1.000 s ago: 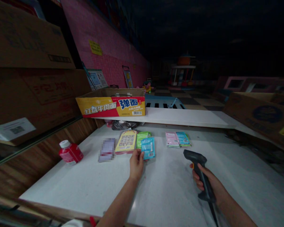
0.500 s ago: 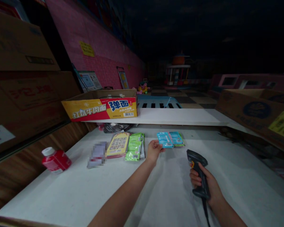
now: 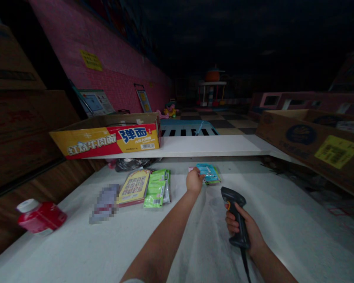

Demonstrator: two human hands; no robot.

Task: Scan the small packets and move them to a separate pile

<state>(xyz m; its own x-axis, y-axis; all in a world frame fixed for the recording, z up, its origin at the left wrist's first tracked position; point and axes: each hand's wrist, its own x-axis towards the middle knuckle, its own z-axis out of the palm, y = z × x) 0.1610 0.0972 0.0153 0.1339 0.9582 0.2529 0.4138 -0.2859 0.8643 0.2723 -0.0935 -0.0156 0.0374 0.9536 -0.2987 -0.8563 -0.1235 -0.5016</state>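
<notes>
My left hand [image 3: 194, 180] reaches forward over the white counter [image 3: 194, 236] and rests its fingers on a blue packet [image 3: 207, 172] that lies on top of a small pile with pink and green edges. My right hand [image 3: 244, 232] grips a dark barcode scanner [image 3: 235, 208] by its handle, upright, its head pointing toward that pile. To the left lie green packets [image 3: 156, 188] and a yellow printed card [image 3: 135, 186].
A red bottle with a white cap [image 3: 39, 216] lies at the counter's left. A yellow and red noodle box [image 3: 106, 139] sits on the raised white shelf [image 3: 212, 145]. Cardboard boxes stand at the left [image 3: 23, 114] and right [image 3: 312, 143]. A blurred item [image 3: 104, 202] lies beside the card.
My left hand carried the blue packet from the green pile rightward onto the right-hand pile. The scanner hand drifted slightly left. The view panned right.
</notes>
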